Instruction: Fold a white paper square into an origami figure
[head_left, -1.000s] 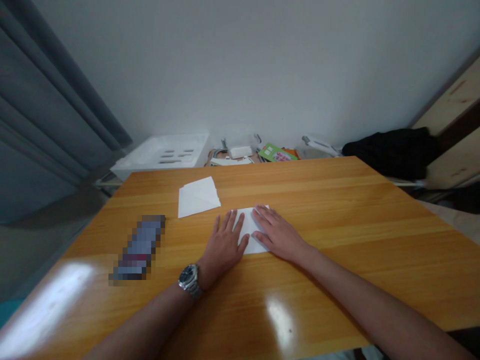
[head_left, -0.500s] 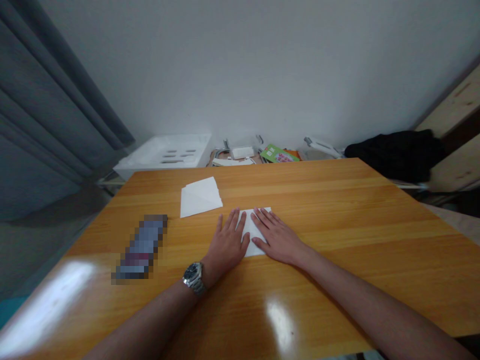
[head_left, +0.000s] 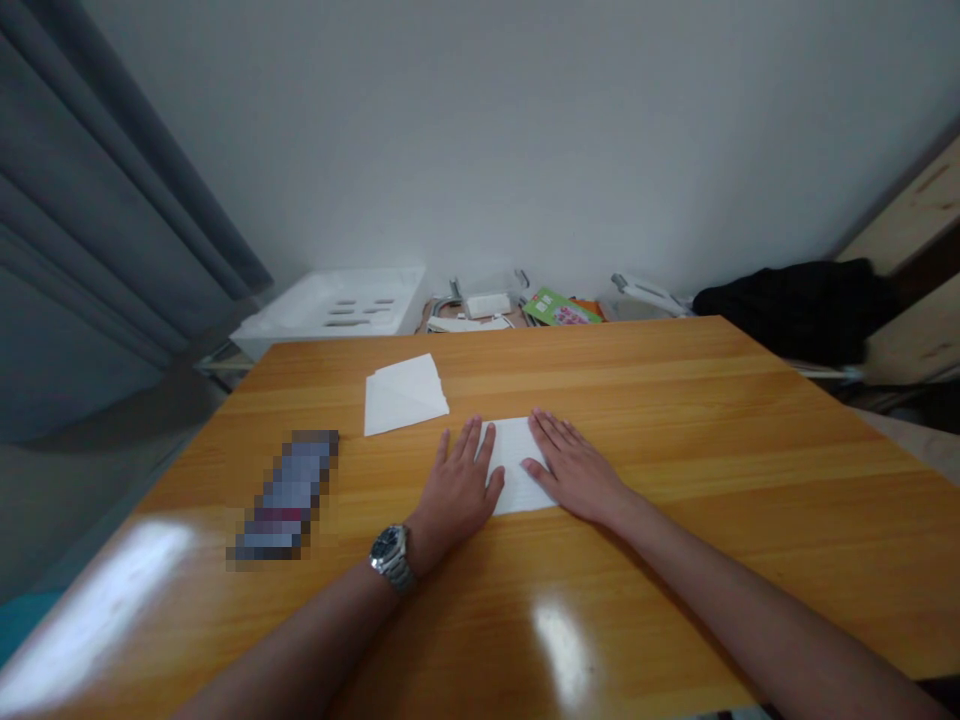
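Note:
A small sheet of white paper (head_left: 514, 465) with faint ruled lines lies flat on the wooden table (head_left: 660, 400). My left hand (head_left: 461, 482) rests on its left side, fingers stretched out and the thumb apart. On the sheet's right side lies my right hand (head_left: 574, 465), fingers flat and close together, thumb held away from them. The parts of the sheet under both hands are hidden. More white paper (head_left: 406, 395), with an uneven upper edge, lies farther back to the left. A metal watch (head_left: 390, 553) is on my left wrist.
A pixelated dark object (head_left: 289, 495) lies on the table's left. Behind the table are a white slotted tray (head_left: 345, 300), a green book (head_left: 559, 307) among loose items, and black cloth (head_left: 795, 310). A grey curtain (head_left: 97, 200) hangs at the left.
My right hand has slid to the right across the paper, and more of the sheet shows between my hands. My left hand stays almost in place.

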